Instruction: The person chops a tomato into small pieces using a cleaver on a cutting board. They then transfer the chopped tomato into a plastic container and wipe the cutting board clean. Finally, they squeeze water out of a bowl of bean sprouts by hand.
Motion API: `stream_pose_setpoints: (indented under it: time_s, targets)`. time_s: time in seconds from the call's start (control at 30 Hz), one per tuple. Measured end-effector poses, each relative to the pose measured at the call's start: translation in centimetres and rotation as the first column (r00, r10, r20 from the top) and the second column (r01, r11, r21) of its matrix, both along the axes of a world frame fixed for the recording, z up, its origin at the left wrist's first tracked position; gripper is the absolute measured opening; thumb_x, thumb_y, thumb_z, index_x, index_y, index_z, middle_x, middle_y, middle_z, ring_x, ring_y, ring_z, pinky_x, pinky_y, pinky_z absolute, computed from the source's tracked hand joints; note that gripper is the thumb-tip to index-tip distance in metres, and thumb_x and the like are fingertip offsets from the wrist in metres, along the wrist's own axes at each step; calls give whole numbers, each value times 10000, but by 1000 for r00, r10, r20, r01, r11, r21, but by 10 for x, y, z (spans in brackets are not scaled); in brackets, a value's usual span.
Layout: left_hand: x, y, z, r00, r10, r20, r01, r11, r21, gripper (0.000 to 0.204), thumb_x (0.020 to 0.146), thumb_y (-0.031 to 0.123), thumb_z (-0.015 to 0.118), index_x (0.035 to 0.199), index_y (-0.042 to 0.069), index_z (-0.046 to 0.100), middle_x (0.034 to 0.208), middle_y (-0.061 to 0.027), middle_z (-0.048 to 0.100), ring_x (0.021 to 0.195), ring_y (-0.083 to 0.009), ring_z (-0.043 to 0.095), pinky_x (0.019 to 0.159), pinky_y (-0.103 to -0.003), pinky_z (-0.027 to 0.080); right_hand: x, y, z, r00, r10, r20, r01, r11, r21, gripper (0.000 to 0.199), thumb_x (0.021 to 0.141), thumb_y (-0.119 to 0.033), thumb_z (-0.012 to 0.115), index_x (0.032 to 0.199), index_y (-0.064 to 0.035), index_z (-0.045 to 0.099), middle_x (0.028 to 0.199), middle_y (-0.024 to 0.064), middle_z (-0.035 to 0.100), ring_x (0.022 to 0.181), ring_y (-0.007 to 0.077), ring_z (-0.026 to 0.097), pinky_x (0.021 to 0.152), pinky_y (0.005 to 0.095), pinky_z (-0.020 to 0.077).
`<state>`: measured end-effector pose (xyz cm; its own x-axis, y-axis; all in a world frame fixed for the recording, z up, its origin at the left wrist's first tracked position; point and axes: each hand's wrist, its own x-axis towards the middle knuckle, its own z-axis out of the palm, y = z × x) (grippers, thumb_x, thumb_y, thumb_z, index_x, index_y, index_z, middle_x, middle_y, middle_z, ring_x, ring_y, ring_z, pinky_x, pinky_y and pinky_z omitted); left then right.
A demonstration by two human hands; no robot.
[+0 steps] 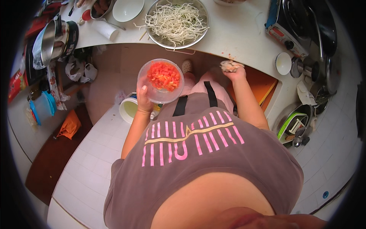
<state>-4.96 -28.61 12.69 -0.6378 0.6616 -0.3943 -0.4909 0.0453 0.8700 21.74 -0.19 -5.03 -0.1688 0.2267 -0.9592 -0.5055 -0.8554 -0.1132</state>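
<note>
My left hand (144, 100) grips a clear round bowl (151, 93) of chopped red tomato pieces (164, 75), held below the white counter's edge (236, 42). My right hand (233, 70) is closed on a crumpled pale cloth or wad (230, 65) pressed at the counter edge. On the counter above both hands stands a wide metal bowl (203, 14) holding pale noodles (175, 20).
A white bowl (127, 8) and a white cup (107, 29) lie left of the noodles. A stove burner (291, 23), a small white cup (283, 63) and metal pots stand right. A sink (297, 124) holds utensils. A white bucket (129, 108) sits on the tiled floor.
</note>
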Motion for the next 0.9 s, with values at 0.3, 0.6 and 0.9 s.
stream_pose_setpoints:
  time_s: [0.3, 0.6, 0.9]
  targets:
    - [-26, -5, -6, 998, -48, -41, 47, 999, -25, 669, 820, 430, 565, 1309, -11, 443, 1310, -145, 505, 1216, -251, 487, 1053, -382, 365, -81, -35, 13, 951, 294, -98, -275, 947, 167, 248, 969, -122, 422, 1111, 8, 578, 1070, 157, 640, 982, 303, 623, 898, 484, 510]
    - [-34, -3, -9, 997, -70, -29, 69, 997, -32, 648, 817, 426, 561, 1296, 0, 465, 1296, -139, 516, 1215, -248, 485, 1050, -379, 364, -70, -40, 0, 866, 200, -459, -149, 978, 145, 271, 980, -220, 438, 1135, -59, 591, 1057, 117, 647, 943, 300, 631, 863, 475, 520]
    - [-27, 12, -4, 991, -114, -72, 111, 993, -47, 673, 816, 449, 566, 1304, -2, 456, 1293, -144, 514, 1205, -248, 491, 1045, -380, 366, 8, 2, 66, 999, -49, -13, 49, 874, 483, 275, 930, -151, 450, 1169, -70, 561, 1110, 101, 616, 970, 285, 626, 830, 464, 541]
